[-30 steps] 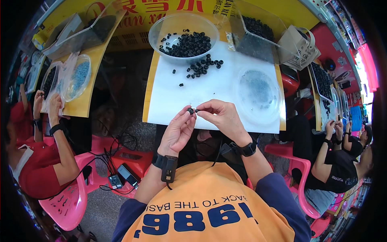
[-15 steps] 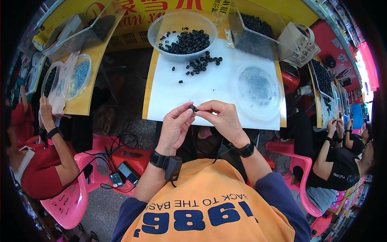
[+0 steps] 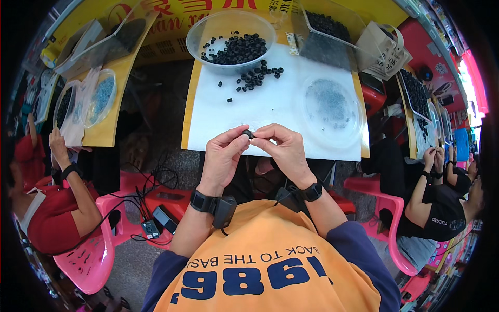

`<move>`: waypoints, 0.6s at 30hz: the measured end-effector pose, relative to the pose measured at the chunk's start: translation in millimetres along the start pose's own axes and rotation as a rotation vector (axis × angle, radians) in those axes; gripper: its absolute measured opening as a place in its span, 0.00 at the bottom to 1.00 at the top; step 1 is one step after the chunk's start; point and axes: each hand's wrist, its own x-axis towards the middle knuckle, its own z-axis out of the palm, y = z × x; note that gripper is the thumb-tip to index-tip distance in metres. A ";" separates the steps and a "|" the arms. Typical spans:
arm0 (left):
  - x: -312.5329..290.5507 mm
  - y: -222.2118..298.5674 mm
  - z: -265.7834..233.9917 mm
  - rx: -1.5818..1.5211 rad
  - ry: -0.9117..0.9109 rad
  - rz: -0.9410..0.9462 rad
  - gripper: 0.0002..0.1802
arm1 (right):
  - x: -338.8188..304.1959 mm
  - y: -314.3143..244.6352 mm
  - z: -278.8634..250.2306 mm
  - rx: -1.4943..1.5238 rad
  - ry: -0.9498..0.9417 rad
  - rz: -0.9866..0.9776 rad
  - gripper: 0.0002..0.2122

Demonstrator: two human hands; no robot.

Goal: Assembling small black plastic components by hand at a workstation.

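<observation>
Left hand (image 3: pixel 226 156), right hand (image 3: pixel 285 151): together, both pinching a small black round piece (image 3: pixel 248 134) (fine details hidden).
Pinch: best light, steady.
Beyond hands: loose black cylinders (image 3: pixel 259 82).

2 pink chairs (image 3: pixel 104 255) stand at the sides, a cream bag (image 3: pixel 390 57) at upper right

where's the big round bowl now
In the head view, the bowl stands toward the table's far left, beyond loose black pieces and left of the clear bin.
</observation>
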 end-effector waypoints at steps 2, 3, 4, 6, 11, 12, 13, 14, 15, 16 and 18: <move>-0.2 -0.3 -4.7 0.007 -0.048 -0.046 0.15 | 1.6 -0.8 -5.6 -0.017 -0.036 0.020 0.09; -0.6 -0.2 -4.4 0.008 -0.046 -0.045 0.15 | 2.5 -1.8 -8.5 -0.036 -0.072 0.040 0.11; -1.1 0.0 -3.0 -0.036 -0.085 -0.099 0.14 | 3.6 -3.0 -10.2 -0.034 -0.074 0.041 0.11; -2.3 -1.3 -2.5 -0.080 -0.120 -0.152 0.14 | 5.7 -5.1 -12.8 -0.123 -0.160 -0.095 0.14; -2.5 -8.9 -8.5 -0.260 -0.162 -0.389 0.11 | 5.5 2.4 -21.3 -0.045 -0.298 -0.066 0.15; -3.4 -9.5 -8.8 -0.260 -0.161 -0.389 0.11 | 5.0 3.3 -23.0 -0.057 -0.323 -0.041 0.14; -4.7 -8.0 -6.4 -0.250 -0.195 -0.406 0.11 | 4.6 3.6 -24.5 -0.055 -0.323 -0.040 0.14; -5.7 -7.0 -4.7 -0.240 -0.230 -0.423 0.11 | 4.2 3.3 -25.9 -0.067 -0.330 -0.043 0.14; -6.3 -6.9 -4.0 -0.239 -0.228 -0.424 0.11 | 3.8 3.0 -26.7 -0.079 -0.337 -0.046 0.14; -6.9 -6.7 -3.6 -0.196 -0.223 -0.428 0.11 | 2.5 2.5 -26.2 -0.077 -0.337 -0.045 0.14; -6.8 -8.1 -4.6 -0.153 -0.216 -0.434 0.12 | -1.1 2.1 -24.7 -0.134 -0.285 -0.108 0.14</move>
